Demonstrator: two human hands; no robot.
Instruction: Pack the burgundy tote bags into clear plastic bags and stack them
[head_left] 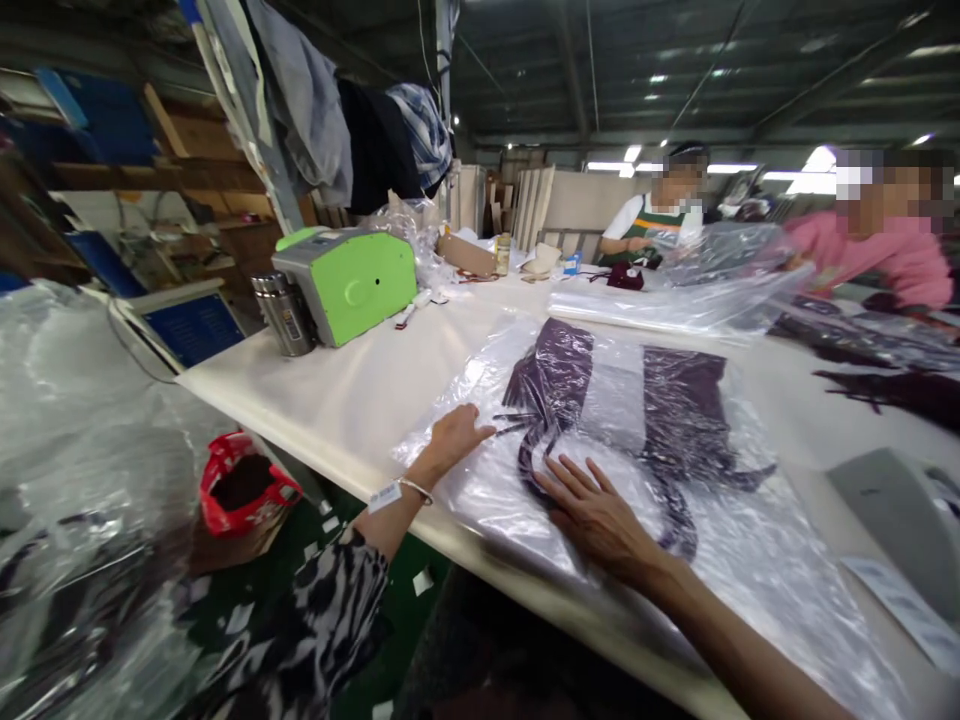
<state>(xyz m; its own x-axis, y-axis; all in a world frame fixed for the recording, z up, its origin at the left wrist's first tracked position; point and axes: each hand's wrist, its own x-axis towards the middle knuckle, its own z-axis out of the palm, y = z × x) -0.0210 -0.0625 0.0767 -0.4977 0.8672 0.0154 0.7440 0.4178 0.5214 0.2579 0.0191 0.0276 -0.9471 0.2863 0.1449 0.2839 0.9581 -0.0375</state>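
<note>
A large clear plastic bag lies spread on the white table, with a dark purple garment inside it. The garment has long straps or ties, and a pale panel shows at its middle. My right hand presses flat on the bag over a curved strap, its fingers spread. At the bag's left side my left hand rests on the plastic, thumb and index finger apart, other fingers partly hidden. A bangle and a white label are on my left wrist.
On the white table stand a green and grey machine and a steel flask. Two people work across the table among plastic film and dark garments. A grey device is at right. A red bag stands below left.
</note>
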